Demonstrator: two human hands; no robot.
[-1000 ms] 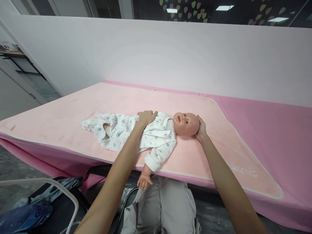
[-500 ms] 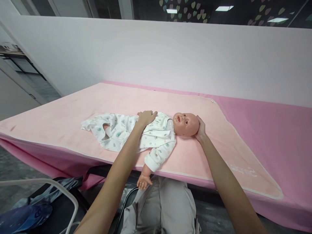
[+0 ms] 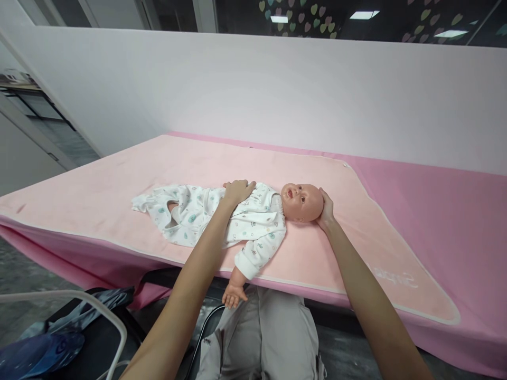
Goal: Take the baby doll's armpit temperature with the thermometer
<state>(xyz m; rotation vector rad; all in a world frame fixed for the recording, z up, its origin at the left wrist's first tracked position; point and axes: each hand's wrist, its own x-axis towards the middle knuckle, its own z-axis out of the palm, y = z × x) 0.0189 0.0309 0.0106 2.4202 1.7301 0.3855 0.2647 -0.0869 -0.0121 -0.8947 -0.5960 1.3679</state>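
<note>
A baby doll (image 3: 303, 203) lies on its back on a peach mat (image 3: 336, 253), its head to the right and its legs to the left. White printed clothes (image 3: 253, 227) cover its body, and one trouser leg gapes at the knee. My left hand (image 3: 238, 191) lies flat across the doll's belly, fingers stretched out. At the crown of the doll's head my right hand (image 3: 326, 210) is cupped, with some fingers hidden beneath. One doll arm (image 3: 236, 285) hangs past the table's near edge, above my lap.
Pink cloth (image 3: 455, 221) covers the table under the mat. A white partition (image 3: 253, 89) stands along the back. At lower left are a curved white chair rail (image 3: 91, 301) and a blue bag (image 3: 43, 353). My legs (image 3: 273, 332) are against the near edge.
</note>
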